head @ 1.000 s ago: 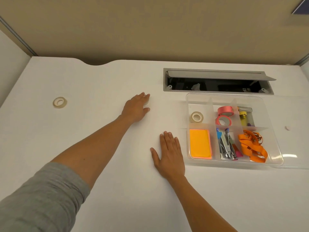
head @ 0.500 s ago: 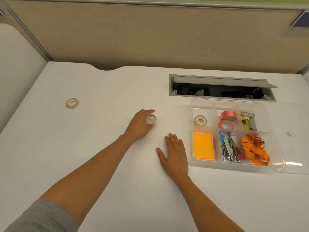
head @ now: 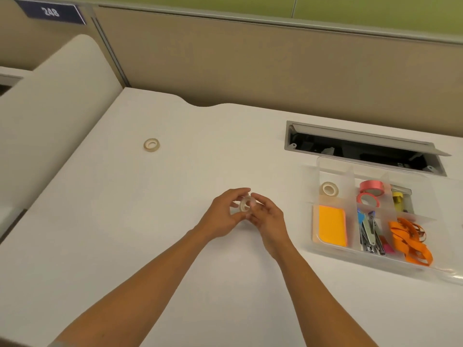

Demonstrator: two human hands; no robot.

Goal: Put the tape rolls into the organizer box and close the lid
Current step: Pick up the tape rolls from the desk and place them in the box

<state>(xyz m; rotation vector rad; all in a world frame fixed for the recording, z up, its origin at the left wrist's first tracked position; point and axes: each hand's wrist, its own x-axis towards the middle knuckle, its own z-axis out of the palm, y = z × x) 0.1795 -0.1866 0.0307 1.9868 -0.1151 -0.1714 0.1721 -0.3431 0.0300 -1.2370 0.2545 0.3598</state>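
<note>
Both hands meet over the middle of the white bench (head: 125,234), and between them they hold one small clear tape roll (head: 245,204), lifted off the surface. The left hand (head: 225,216) pinches it with thumb and fingers curled around its near side; the right hand (head: 269,219) closes its fingertips on the other side. I count four more tape rolls. One pale roll (head: 151,145) lies flat and alone toward the bench's far left corner, well apart from the hands. The other three sit inside the clear organizer box (head: 333,246) by the right edge: one whitish roll (head: 328,188) in the far left compartment, and two pink rolls (head: 371,187) (head: 367,199) in the compartment beside it, touching one another. The box also holds one orange pad (head: 331,226) in the near left compartment, a bundle of staplers or clips (head: 370,232) in the middle that I cannot count, a tangle of orange ribbon (head: 411,240) at the near right, and one yellow-capped item (head: 398,200) at the far right. The box stands open, with the clear lid (head: 451,274) lying out past its right side, partly cut off by the frame. Behind the box, near the far edge, one grey cable hatch (head: 363,139) is propped open.
</note>
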